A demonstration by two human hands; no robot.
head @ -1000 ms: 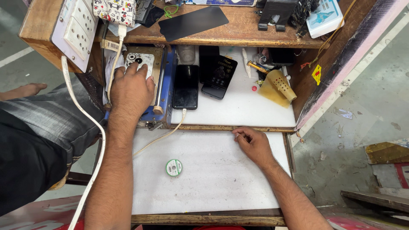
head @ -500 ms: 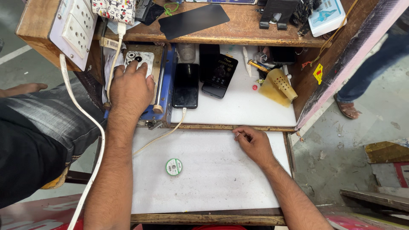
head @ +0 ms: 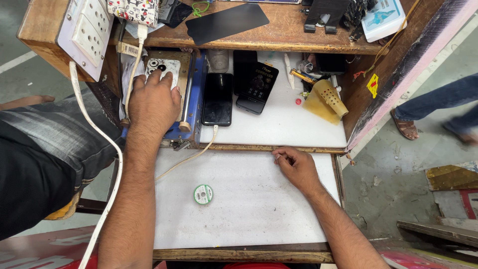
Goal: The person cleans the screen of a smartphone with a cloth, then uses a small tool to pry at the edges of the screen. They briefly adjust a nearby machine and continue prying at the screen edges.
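Seen from above at a small repair bench, your left hand (head: 153,102) lies flat, fingers spread and pressing down on a white phone back cover (head: 164,67) with round camera holes, which sits on the plate of a blue machine (head: 191,107) at the left of the back shelf. Your right hand (head: 297,167) rests on the white worktop (head: 249,209), its fingers curled in loosely near the wooden lip; whether they pinch anything small cannot be told from here. Just beside the blue machine a black phone (head: 217,98) lies face up, a pale cable (head: 191,155) running from its lower end out over the worktop. Next to it a second dark phone (head: 257,87) lies tilted, and farther right a yellow perforated holder (head: 326,102) lies on its side among small tools. A green solder-wick spool (head: 203,194) lies alone on the worktop, between your forearms. On the wooden top shelf (head: 279,37) lie a black screen sheet (head: 226,22) and a white box (head: 383,17); a white socket board (head: 89,30) hangs at its left end, a thick white cord (head: 99,149) dropping from it past your left arm. The bench stands on a grey concrete floor (head: 398,199), where another person's sandalled foot (head: 406,127) shows at the right.
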